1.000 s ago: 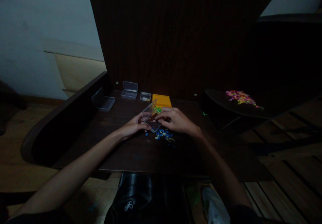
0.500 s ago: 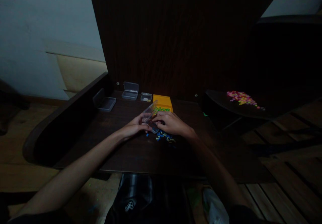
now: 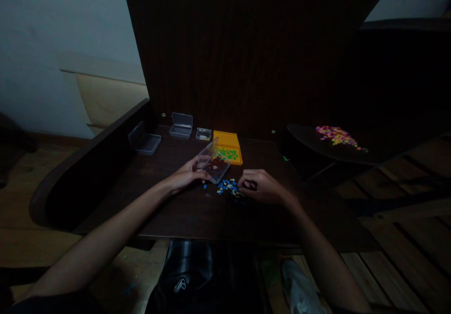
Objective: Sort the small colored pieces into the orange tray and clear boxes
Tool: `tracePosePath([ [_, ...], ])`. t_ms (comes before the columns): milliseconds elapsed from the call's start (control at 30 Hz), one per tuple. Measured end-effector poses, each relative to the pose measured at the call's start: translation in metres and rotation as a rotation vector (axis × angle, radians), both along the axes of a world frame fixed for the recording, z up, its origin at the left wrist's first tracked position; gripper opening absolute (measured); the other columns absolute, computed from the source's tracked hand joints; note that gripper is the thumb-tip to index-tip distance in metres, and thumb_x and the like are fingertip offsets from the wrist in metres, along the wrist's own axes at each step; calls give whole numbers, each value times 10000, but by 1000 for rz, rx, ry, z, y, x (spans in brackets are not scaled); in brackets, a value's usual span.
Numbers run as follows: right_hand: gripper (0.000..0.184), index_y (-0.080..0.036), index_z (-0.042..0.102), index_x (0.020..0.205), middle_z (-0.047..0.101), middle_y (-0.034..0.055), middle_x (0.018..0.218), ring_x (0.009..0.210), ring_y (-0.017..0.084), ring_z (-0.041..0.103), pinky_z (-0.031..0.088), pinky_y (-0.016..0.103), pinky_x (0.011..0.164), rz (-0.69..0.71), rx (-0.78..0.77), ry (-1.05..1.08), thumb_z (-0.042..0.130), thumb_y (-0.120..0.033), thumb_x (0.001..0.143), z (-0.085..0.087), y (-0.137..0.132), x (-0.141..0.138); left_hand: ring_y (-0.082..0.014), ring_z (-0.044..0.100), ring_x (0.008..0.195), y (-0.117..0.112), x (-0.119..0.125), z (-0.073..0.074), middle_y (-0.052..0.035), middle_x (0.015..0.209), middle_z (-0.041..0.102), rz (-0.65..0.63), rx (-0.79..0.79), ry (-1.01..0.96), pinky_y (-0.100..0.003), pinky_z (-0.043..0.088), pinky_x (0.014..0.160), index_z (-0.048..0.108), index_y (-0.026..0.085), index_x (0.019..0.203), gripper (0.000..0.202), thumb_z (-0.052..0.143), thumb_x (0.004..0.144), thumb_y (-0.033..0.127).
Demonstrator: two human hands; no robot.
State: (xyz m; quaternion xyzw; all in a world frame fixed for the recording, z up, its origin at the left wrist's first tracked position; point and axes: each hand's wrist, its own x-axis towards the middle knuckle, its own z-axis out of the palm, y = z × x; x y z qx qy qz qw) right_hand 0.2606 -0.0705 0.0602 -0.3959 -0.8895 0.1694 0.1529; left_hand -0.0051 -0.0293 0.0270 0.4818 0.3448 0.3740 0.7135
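My left hand (image 3: 186, 176) grips the near left corner of a small clear plastic case (image 3: 213, 162) whose lid stands raised; dark and pinkish bits lie inside it. My right hand (image 3: 261, 186) rests on the dark table (image 3: 183, 210), fingers curled in a pinch at the right edge of a small heap of blue and yellow pieces (image 3: 228, 188). What the fingertips hold is too small to name. Just behind the case sits an orange tray (image 3: 229, 147) with green pieces in it.
Two more clear cases (image 3: 181, 125) (image 3: 145, 140) and a tiny box (image 3: 203, 134) stand at the table's back left. A pile of pink and yellow pieces (image 3: 336, 135) lies on a dark surface to the right. A dark panel rises behind the table.
My right hand has left the clear case and come down and to the right, to the heap of blue and yellow pieces. The left hand still holds the case.
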Motion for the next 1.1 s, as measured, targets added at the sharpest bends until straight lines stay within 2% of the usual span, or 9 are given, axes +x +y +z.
tracePosePath([
  [67,112,-171,683,796,599,14,747,648,110,521,367,219,606,28,-20,-52,595,-193,862,-10,-6,6,-150,667,781,0,0,0,-97,1092,704,1,-4,5,-247,484,628,498,162,1258,711,752,601,62],
  [133,89,-180,688,846,634,26,811,724,128,565,388,232,658,48,-33,-80,602,-197,863,-19,-11,9,-156,671,803,0,-1,1,-99,1106,700,3,-9,10,-243,481,624,505,162,1253,710,751,596,52],
  [267,92,-193,682,918,668,32,912,838,153,612,406,258,753,1,-58,-110,608,-193,864,-28,-19,9,-163,676,845,0,-1,4,-100,1120,700,12,-12,26,-238,479,627,511,158,1231,693,753,593,39],
  [533,87,-202,653,922,646,12,882,793,143,582,390,254,724,-44,-34,-124,601,-178,855,-32,-20,6,-185,688,891,1,-2,4,-113,1141,697,13,-4,28,-246,479,633,500,158,1243,694,747,604,48],
  [767,84,-205,658,918,651,18,897,790,137,581,395,248,721,-27,-18,-106,582,-192,887,-35,-18,7,-184,698,879,-1,-1,6,-110,1129,699,23,-8,27,-242,494,623,509,161,1232,682,739,604,27],
  [1100,99,-195,660,938,673,38,967,871,162,618,418,271,764,20,-64,-108,569,-191,900,-23,-28,0,-183,673,897,-1,-2,6,-86,1119,699,9,18,47,-241,481,632,517,176,1231,698,759,585,70],
])
